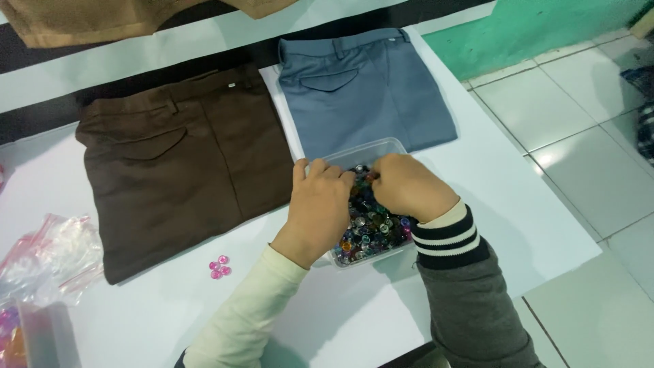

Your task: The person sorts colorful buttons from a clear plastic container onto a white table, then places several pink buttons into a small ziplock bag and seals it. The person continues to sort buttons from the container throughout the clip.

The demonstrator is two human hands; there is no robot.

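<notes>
Cream sleeve [246, 308]; grey, striped-cuff sleeve [470, 300]

A clear plastic tub [381, 151], lidless and heaped with small mixed buttons [371, 228] in blue, green, red and dark tones, sat upright on the white counter [518, 204], its far edge overlapping the hem of folded blue-grey trousers [368, 88].

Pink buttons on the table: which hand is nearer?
Left. The left hand lies just right of the pink buttons, over the button box; the right hand is farther right.
</notes>
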